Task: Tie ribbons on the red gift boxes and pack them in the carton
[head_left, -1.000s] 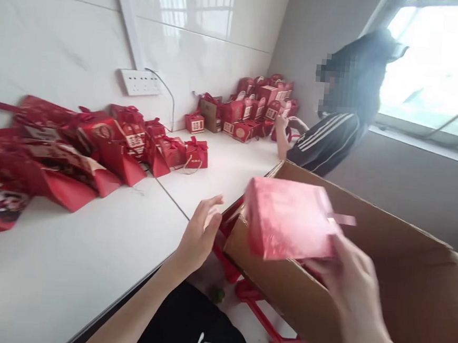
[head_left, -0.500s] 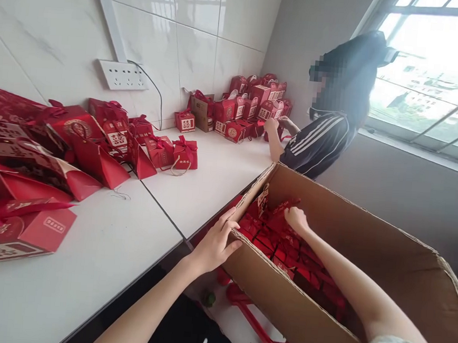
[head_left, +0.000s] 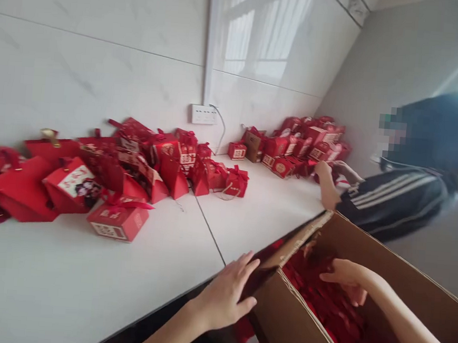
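My left hand (head_left: 227, 293) is beside the near left corner of a large cardboard box (head_left: 301, 309), its fingers spread and nothing in them. Inside the box, my right hand (head_left: 349, 279) hangs just above a layer of red gift boxes (head_left: 332, 312), which are smeared by motion. Its fingers are apart and I see nothing held in them. On the white counter (head_left: 172, 288), a red gift box with a ribbon (head_left: 118, 221) lies to the left of my left hand.
Red gift bags and boxes (head_left: 174, 162) line the counter along the tiled wall. More red boxes (head_left: 310, 141) are piled in the far corner. A co-worker in a dark striped sleeve (head_left: 393, 200) handles a red item there. A socket strip (head_left: 204, 114) is on the wall.
The view has swung left. My left hand has come off the cardboard box's rim. My right hand has let go of a red gift box and lifted slightly inside the box.
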Tool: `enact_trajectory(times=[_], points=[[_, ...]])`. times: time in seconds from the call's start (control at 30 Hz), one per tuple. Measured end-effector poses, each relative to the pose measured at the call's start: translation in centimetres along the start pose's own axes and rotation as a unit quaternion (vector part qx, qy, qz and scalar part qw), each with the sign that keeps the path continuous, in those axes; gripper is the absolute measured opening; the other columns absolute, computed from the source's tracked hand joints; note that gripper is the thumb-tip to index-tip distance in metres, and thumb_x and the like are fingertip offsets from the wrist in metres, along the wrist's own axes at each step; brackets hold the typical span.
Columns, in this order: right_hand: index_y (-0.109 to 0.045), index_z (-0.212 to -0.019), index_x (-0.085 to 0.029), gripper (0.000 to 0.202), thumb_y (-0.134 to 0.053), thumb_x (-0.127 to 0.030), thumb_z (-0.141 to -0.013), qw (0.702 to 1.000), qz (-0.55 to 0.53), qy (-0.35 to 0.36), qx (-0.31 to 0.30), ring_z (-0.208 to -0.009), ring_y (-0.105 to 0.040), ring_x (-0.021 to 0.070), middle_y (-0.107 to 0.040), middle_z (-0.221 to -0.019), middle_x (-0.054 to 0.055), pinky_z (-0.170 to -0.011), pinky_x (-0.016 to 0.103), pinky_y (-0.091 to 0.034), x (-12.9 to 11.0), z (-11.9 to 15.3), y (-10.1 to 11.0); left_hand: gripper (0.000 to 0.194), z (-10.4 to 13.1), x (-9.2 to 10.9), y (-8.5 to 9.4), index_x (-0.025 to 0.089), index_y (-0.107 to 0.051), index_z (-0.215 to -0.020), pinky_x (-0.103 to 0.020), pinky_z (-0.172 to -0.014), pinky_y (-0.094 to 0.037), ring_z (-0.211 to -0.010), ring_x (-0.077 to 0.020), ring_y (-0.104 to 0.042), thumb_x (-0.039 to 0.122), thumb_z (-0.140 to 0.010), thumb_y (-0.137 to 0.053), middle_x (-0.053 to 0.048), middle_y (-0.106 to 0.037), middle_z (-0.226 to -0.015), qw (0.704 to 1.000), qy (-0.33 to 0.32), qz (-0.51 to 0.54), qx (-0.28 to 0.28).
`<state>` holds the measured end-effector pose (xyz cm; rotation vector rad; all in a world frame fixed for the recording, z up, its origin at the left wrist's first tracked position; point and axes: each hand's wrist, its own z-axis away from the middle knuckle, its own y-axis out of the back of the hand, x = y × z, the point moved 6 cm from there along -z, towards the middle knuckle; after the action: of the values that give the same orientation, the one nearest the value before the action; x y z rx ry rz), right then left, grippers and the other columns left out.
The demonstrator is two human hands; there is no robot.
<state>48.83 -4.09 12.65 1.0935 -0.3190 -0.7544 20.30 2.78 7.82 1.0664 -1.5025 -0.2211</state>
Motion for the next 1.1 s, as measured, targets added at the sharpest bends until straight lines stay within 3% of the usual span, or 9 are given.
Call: enact_trajectory(times=[0.1,0.17,0.27,0.47,0.6,0.7,0.9,0.97,1.1], points=[[-0.050,-0.044,-0.017,0.053,-0.038,-0.038,-0.091,0.998,0.037,0.026,-0.038,-0.032,-0.054,0.0168,-0.057,-0.043,0.009,-0.037,0.027,-0.042,-4.0,0.9,1.4,0.055,5.2,-3.7,8.4,0.029,-0.027,-0.138,-0.047,-0.110,-0.036,-0.134,-0.0250,-0.037,0.022,-0.088,-0.049,-0.011,-0.039,-0.144,0.953,0.067,-0.063,0.289],[-0.056,-0.057,-0.018,0.046,-0.037,-0.041,-0.092,0.989,0.040,0.140,-0.008,-0.035,-0.056,0.0158,-0.060,-0.047,0.006,-0.039,0.025,-0.041,-9.5,2.4,2.1,0.044,10.0,-5.9,14.6,0.023,-0.038,-0.128,-0.048,-0.110,-0.034,-0.131,-0.0260,-0.040,0.026,-0.087,-0.052,-0.013,-0.045,-0.134,0.846,0.121,-0.106,0.508],[-0.064,-0.084,-0.019,0.030,-0.045,-0.042,-0.088,0.935,0.031,0.352,-0.023,-0.054,-0.065,0.0174,-0.067,-0.063,0.004,-0.049,0.024,-0.044,-19.6,5.6,0.7,0.047,15.0,-9.2,20.9,0.019,-0.038,-0.123,-0.045,-0.109,-0.033,-0.130,-0.0273,-0.038,0.034,-0.082,-0.057,-0.015,-0.040,-0.133,0.732,0.187,-0.095,0.649],[-0.061,-0.115,-0.012,0.049,-0.069,-0.038,-0.075,0.853,0.004,0.517,-0.076,-0.110,-0.059,0.0338,-0.060,-0.121,0.020,-0.092,0.039,-0.044,-37.1,6.8,-5.0,0.089,16.4,-14.6,23.1,0.015,-0.029,-0.129,-0.053,-0.110,-0.025,-0.132,-0.0374,-0.032,0.044,-0.059,-0.075,-0.021,-0.032,-0.137,0.760,0.317,0.021,0.567],[-0.043,-0.135,-0.009,0.054,-0.052,-0.036,-0.089,0.840,-0.065,0.536,-0.058,-0.128,-0.044,0.0304,-0.042,-0.141,0.021,-0.103,0.039,-0.036,-43.4,6.0,-7.4,0.093,17.0,-15.3,21.8,0.018,-0.022,-0.134,-0.052,-0.106,-0.033,-0.126,-0.0329,-0.043,0.047,-0.061,-0.072,-0.020,-0.037,-0.137,0.803,0.308,0.084,0.503],[-0.050,-0.128,-0.011,0.044,-0.043,-0.037,-0.093,0.818,-0.101,0.559,-0.091,-0.117,-0.056,0.0243,-0.056,-0.129,0.016,-0.095,0.033,-0.044,-43.8,8.0,-9.5,0.092,18.7,-15.0,21.6,0.020,-0.021,-0.136,-0.047,-0.102,-0.040,-0.122,-0.0291,-0.049,0.046,-0.062,-0.069,-0.018,-0.043,-0.136,0.837,0.282,0.139,0.448],[-0.067,-0.080,-0.016,0.038,-0.051,-0.050,-0.086,0.761,-0.130,0.576,-0.268,-0.071,-0.068,0.0183,-0.071,-0.079,0.006,-0.065,0.027,-0.051,-38.2,13.9,-12.9,0.061,22.0,-12.6,21.5,0.015,-0.048,-0.124,-0.043,-0.107,-0.035,-0.127,-0.0306,-0.045,0.051,-0.075,-0.053,-0.014,-0.053,-0.132,0.863,0.258,0.204,0.384],[-0.062,-0.071,-0.016,0.044,-0.045,-0.054,-0.087,0.801,-0.186,0.526,-0.218,-0.062,-0.064,0.0167,-0.066,-0.067,0.005,-0.060,0.027,-0.049,-37.1,13.2,-12.2,0.054,22.1,-11.5,20.9,0.016,-0.052,-0.121,-0.041,-0.103,-0.039,-0.121,-0.0295,-0.050,0.050,-0.079,-0.051,-0.012,-0.059,-0.125,0.873,0.270,0.206,0.350],[-0.056,-0.100,-0.018,0.036,-0.051,-0.051,-0.085,0.845,-0.239,0.477,-0.028,-0.073,-0.062,0.0174,-0.066,-0.088,0.007,-0.069,0.032,-0.049,-36.5,10.9,-10.6,0.068,21.1,-9.7,19.7,0.024,-0.035,-0.139,-0.039,-0.090,-0.048,-0.119,-0.0290,-0.050,0.044,-0.078,-0.059,-0.011,-0.046,-0.138,0.913,0.288,0.157,0.242]])
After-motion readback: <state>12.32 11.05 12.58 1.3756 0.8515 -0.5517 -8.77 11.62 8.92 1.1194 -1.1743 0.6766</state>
